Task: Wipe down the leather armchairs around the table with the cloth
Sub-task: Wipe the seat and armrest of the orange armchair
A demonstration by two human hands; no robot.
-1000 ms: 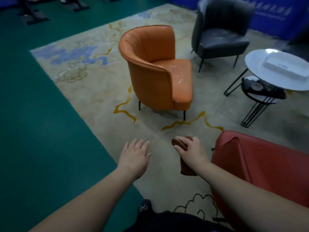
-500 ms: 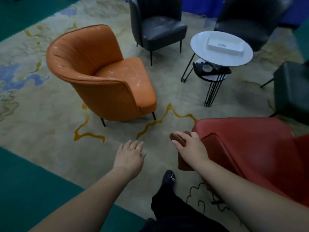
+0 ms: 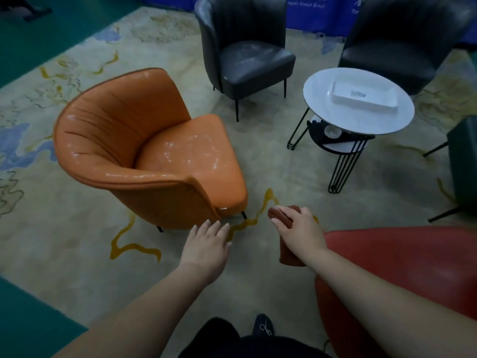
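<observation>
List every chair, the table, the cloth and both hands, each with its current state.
orange armchair: upright, seat streaked
near black armchair: upright, seat smudged
far black armchair: upright
red armchair: untouched
round table: bears white tray
cloth: bunched, hanging
left hand: empty, fingers straight
right hand: gripping cloth

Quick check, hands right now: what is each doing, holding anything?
Left hand: open, fingers straight, holding nothing.
Right hand: closed on the reddish-brown folded cloth, held in the air.
</observation>
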